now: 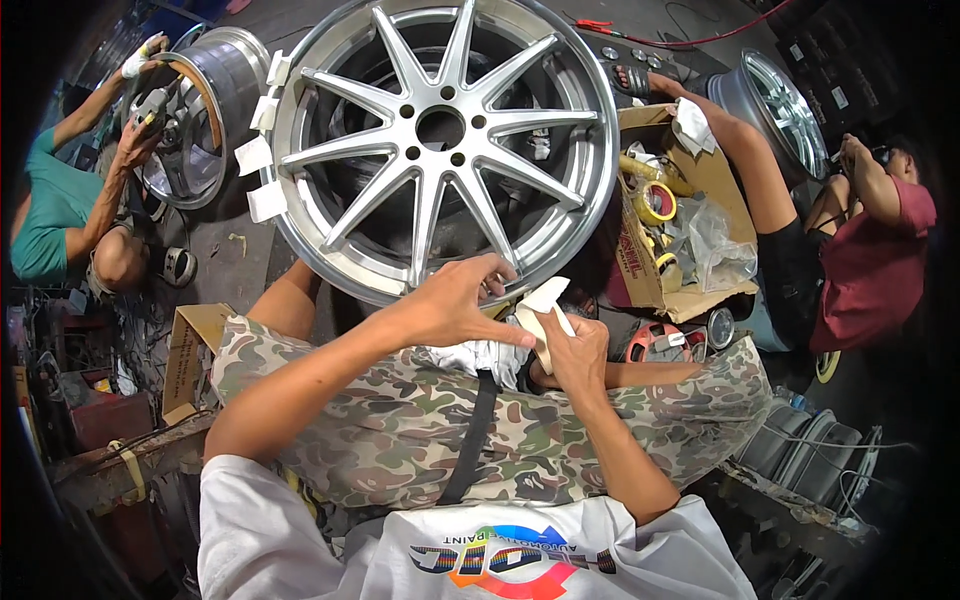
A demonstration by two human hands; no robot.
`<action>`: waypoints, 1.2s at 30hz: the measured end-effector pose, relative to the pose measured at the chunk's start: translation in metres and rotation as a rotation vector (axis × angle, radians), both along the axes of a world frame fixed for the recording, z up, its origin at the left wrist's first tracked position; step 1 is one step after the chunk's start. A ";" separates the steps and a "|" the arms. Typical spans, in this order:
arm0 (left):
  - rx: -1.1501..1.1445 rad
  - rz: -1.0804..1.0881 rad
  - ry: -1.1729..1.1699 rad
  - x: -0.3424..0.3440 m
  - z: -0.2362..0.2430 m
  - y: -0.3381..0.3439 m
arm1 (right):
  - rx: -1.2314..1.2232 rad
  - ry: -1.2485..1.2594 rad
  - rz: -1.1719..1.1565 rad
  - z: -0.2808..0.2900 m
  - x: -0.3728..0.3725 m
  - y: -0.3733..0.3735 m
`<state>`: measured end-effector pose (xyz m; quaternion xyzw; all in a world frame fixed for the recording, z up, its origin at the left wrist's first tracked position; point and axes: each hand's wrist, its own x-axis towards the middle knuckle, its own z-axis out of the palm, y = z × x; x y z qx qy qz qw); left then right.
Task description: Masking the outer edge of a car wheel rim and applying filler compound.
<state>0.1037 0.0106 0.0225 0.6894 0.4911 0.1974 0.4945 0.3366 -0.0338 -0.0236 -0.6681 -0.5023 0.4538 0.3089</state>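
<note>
A large silver multi-spoke wheel rim point(440, 165) lies face up in front of my crossed legs. White paper-like tabs point(258, 155) are stuck along the left side of its edge. My right hand point(580, 355) is closed on a piece of pale masking tape point(543, 315), just off the rim's near edge. Its upper end is folded over. My left hand point(450, 302) is over the near lip of the rim, fingers apart and loosely bent. Its thumb points right and reaches the tape's side; whether it touches cannot be made out.
A cardboard box point(640, 235) with tape rolls point(655, 202) and plastic stands right of the rim. A person in green point(60, 215) works at another rim point(190, 120) on the left. A person in red point(870, 250) sits right, near a further rim point(780, 105). A red hose point(690, 42) crosses the floor.
</note>
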 end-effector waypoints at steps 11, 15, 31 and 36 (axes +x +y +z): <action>-0.333 0.098 -0.141 -0.018 -0.044 0.032 | -0.005 0.046 0.235 0.009 0.001 -0.015; -0.251 0.117 -0.084 -0.022 -0.056 0.033 | -0.121 0.298 0.416 -0.017 0.016 -0.024; 0.066 0.188 0.170 -0.006 -0.066 0.021 | -0.647 0.017 0.375 -0.079 0.023 -0.024; -0.046 0.125 0.317 -0.006 -0.076 0.019 | -0.685 0.070 0.384 -0.075 0.015 -0.009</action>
